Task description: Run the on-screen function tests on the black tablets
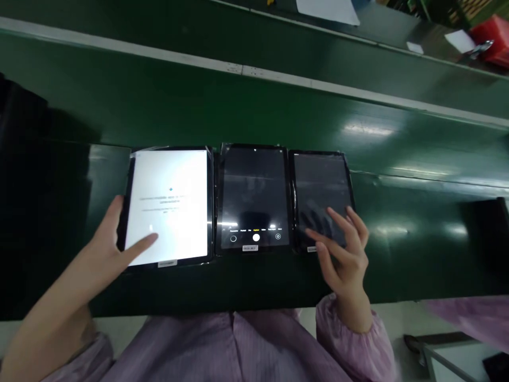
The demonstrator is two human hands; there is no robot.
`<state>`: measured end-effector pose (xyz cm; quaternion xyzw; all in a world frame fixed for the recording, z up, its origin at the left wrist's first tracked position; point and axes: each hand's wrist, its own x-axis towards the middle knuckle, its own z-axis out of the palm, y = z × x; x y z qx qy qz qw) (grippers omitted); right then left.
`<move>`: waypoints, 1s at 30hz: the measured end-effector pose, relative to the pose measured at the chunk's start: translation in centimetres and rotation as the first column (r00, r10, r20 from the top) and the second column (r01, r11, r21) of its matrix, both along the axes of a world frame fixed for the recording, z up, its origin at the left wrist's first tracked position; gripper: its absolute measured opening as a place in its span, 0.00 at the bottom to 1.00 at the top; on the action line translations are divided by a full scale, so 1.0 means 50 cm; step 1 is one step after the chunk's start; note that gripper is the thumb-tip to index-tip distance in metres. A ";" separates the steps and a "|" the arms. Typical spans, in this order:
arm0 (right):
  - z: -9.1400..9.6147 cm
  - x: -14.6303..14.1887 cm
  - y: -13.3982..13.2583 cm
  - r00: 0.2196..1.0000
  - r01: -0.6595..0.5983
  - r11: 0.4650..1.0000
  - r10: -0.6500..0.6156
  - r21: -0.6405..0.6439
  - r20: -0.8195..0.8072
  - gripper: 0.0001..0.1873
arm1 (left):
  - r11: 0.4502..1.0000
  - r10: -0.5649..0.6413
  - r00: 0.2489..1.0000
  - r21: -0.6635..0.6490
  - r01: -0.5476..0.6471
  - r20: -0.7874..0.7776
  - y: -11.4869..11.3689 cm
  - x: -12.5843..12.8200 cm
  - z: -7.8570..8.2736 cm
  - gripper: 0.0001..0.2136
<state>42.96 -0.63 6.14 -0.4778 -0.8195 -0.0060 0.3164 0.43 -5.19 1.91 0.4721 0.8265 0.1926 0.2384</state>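
Three tablets lie side by side on a dark green bench (254,106). The left tablet (170,201) shows a bright white screen. The middle tablet (254,185) shows a dark camera view with a white shutter button. The right tablet (318,185) has a dark screen. My left hand (115,239) rests at the left tablet's left edge, forefinger stretched onto the white screen, thumb on the frame. My right hand (345,249) hovers over the lower right corner of the right tablet, fingers spread and slightly bent, tips touching or just above the glass. Neither hand holds anything.
A pale strip (238,69) runs along the bench behind the tablets. White paper sheets (330,10) and a red bin (493,37) lie on the far surface. A dark object (493,223) sits at the right edge. Lilac sleeves and smock fill the bottom.
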 end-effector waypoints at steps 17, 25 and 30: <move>-0.014 -0.143 0.004 0.986 -0.134 0.986 0.143 -0.103 0.083 0.13 | 0.952 0.282 0.950 -0.158 -0.261 0.132 0.028 0.053 0.059 0.56; -0.006 -0.131 -0.005 0.980 -0.196 0.977 0.198 -0.083 0.010 0.14 | 0.986 0.138 0.982 -0.113 -0.123 0.133 -0.010 0.032 0.056 0.55; 0.006 -0.130 -0.009 0.960 -0.275 0.956 0.279 -0.099 0.023 0.13 | 0.994 -0.006 0.997 -0.110 0.013 0.072 -0.028 0.009 0.042 0.58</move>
